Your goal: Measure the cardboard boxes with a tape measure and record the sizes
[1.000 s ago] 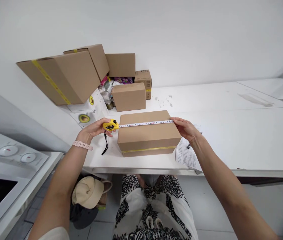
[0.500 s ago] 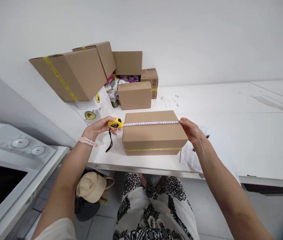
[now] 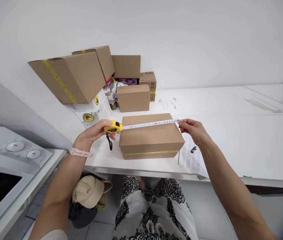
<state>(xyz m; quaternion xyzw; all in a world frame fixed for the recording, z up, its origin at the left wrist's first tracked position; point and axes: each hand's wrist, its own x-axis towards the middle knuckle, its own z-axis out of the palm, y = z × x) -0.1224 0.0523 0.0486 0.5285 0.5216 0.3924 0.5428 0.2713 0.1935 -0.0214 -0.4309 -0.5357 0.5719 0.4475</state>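
My left hand point(image 3: 96, 130) is closed around a yellow tape measure point(image 3: 113, 126), its black wrist strap dangling below. From it a white blade point(image 3: 148, 125) runs out across the top of a brown cardboard box point(image 3: 152, 135), slanting slightly up toward the right. The fingers of my right hand point(image 3: 192, 129) are pinched at the blade's metal end, by the box's far right corner. The box lies closed near the table's front edge, with a yellow strip of tape along its front side.
Printed sheets point(image 3: 191, 158) with a small black object point(image 3: 193, 149) lie right of the box. Behind stand a smaller carton point(image 3: 133, 99) and a tall stack of boxes point(image 3: 81, 75). A microwave point(image 3: 26, 156) is at left; a beige cap point(image 3: 88, 191) sits below.
The blade lay flat along the box top and now looks lifted and tilted, blurred by motion. My left hand has turned the tape measure case a little. The whole view has shifted slightly.
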